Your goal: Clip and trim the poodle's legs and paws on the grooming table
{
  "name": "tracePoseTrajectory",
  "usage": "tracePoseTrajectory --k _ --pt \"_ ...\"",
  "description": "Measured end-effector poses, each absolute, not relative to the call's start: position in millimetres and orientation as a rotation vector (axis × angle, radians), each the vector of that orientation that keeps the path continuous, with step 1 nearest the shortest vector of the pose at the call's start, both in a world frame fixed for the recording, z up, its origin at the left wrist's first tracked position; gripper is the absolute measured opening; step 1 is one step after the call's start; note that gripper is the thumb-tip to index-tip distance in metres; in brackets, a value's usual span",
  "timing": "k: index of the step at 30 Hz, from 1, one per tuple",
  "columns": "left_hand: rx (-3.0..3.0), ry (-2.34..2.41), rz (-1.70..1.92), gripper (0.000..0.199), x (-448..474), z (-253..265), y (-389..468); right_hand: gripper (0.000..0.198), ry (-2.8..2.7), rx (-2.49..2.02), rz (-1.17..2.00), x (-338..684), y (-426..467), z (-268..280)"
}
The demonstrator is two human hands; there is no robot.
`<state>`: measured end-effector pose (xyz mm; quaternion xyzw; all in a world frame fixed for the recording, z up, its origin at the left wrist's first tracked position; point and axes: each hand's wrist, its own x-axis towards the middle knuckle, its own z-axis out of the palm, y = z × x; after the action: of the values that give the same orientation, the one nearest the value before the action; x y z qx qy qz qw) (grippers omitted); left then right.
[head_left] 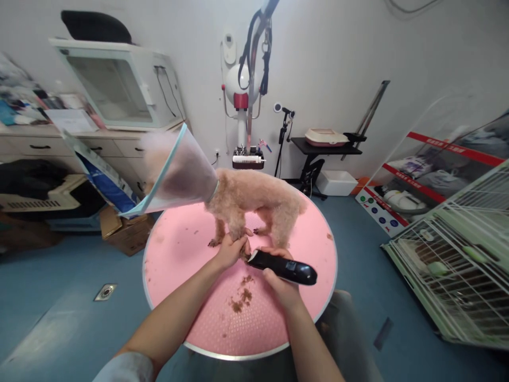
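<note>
A curly light-brown dog [254, 191] stands on a round pink grooming table [175, 276], facing left. Around its neck is a translucent cone collar [191, 170] with a light-blue rim. My left hand [231, 249] is closed around the dog's near front leg, close to the paw. In my right hand [280, 281] is a black hair clipper [288, 268], its blade end touching or very near that paw. Clumps of cut brown hair [242, 301] lie on the table just below the hands.
A grooming arm [252, 79] with black loops rises behind the table, beside a small tool tray [248, 162]. A wire cage [457, 265] stands at right. At left are a cardboard box [123, 228] and a white glass-fronted cabinet [115, 85] on drawers.
</note>
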<state>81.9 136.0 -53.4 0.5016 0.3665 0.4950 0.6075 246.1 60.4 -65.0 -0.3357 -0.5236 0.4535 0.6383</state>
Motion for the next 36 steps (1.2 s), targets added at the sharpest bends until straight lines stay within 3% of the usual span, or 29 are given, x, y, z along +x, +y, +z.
tracePoseTrajectory --k 8,15,20,28,36 --pt "1.125 0.929 1.292 0.022 92.8 -53.8 129.6 0.036 -1.057 -0.824 0.814 213.7 38.6 -76.5" --pt "1.137 0.861 1.252 0.02 91.7 -61.0 132.1 0.036 -1.184 -0.884 0.739 214.9 40.6 -71.6" --pt "1.212 0.839 1.036 0.026 79.5 -55.2 128.9 0.024 -1.014 -0.932 0.854 224.6 37.5 -82.7" --pt "1.581 0.53 0.678 0.066 75.7 -22.5 118.5 0.042 -0.551 -0.807 1.264 256.0 6.5 -93.2" --pt "1.593 0.457 0.949 0.06 145.5 -14.4 88.3 0.051 -0.488 -0.882 1.123 275.6 -31.7 -79.2"
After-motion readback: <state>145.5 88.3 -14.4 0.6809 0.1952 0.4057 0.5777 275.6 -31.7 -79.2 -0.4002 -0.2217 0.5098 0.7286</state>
